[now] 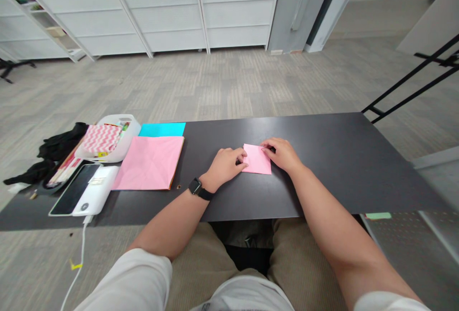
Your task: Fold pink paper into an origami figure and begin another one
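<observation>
2 forearms converging | left hand, right hand: curled, touching pink paper; grasp unclear

Bare hands number two: left hand and right hand. Pink paper squares also number two: a small square and a large square. There is one bright-blue paper sheet, one white plastic basket and one black wristwatch.

A small square of pink paper, apparently folded, lies flat on the dark tabletop, slightly askew.
</observation>
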Demonstrator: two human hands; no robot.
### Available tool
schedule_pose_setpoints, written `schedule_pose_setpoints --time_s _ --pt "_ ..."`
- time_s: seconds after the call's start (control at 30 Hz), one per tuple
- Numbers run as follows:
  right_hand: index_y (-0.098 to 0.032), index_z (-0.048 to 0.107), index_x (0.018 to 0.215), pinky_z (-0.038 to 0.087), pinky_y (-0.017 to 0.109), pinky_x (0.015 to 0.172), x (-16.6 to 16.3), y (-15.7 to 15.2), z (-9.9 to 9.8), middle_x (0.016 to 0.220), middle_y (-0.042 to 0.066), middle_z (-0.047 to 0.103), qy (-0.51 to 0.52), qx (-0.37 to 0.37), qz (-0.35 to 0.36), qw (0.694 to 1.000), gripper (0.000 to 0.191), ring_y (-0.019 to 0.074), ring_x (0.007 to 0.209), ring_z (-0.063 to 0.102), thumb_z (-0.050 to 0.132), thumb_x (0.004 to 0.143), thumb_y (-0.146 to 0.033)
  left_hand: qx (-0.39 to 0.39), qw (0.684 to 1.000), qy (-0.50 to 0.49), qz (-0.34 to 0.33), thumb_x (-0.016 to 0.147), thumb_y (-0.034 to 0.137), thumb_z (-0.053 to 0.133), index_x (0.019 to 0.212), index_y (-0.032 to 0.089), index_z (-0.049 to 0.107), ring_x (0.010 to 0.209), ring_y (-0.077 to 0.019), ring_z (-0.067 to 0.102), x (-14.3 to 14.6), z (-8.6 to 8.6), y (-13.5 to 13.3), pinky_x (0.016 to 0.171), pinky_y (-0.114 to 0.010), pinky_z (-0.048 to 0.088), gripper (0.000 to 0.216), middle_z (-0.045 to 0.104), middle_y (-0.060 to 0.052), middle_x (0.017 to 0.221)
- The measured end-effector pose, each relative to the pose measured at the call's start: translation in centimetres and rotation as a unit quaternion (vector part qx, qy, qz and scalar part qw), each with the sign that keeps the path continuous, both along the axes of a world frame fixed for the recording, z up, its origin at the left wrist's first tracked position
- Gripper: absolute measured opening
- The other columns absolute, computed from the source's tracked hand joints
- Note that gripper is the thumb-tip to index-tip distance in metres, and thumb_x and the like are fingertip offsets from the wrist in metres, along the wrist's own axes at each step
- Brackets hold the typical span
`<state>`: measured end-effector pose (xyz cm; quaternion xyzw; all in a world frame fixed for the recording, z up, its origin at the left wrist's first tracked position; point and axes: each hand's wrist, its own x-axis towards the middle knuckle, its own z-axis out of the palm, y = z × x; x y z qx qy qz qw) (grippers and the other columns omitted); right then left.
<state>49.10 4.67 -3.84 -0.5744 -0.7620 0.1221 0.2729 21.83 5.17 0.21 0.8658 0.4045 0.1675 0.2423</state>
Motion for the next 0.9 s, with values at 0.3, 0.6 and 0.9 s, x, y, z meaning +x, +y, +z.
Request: schedule_pose_setpoints --time_s 0.3,0.6,0.9 --pt "-0.028 0.077 0.104 0.044 0.039 0.089 -0.2 -0.2 0.4 0.104 0.004 0.079 -0.019 0.000 0.024 1.000 0.017 0.0247 0.098 0.068 0.065 0.097 -0.019 0.068 0.994 0.013 -0.083 0.096 0.037 0.073 0.123 0.026 0.077 0.113 -0.0261 0.065 -0.2 -0.9 0.2 0.104 -0.043 0.050 0.029 0.072 -0.008 0.121" --pt "-0.028 0.078 0.104 0.041 0.039 0.088 -0.5 -0.5 0.5 0.107 0.005 0.078 -0.033 0.018 0.004 0.999 0.017 0.0254 0.102 0.067 0.066 0.096 -0.018 0.062 0.983 0.054 -0.161 0.103 0.030 0.062 0.142 0.030 0.069 0.148 -0.0271 0.050 0.2 -1.2 -0.5 0.132 -0.057 0.028 0.040 0.058 -0.007 0.159" --pt "-0.029 0.082 0.102 0.040 0.041 0.088 0.3 -1.1 0.6 0.108 0.006 0.074 -0.045 0.029 -0.026 0.998 0.012 0.0272 0.106 0.066 0.072 0.097 -0.033 0.085 0.982 0.092 -0.144 0.104 0.035 0.060 0.142 0.033 0.069 0.149 -0.0281 0.050 -0.3 -0.7 -0.4 0.132 -0.061 0.023 0.039 0.059 -0.005 0.160"
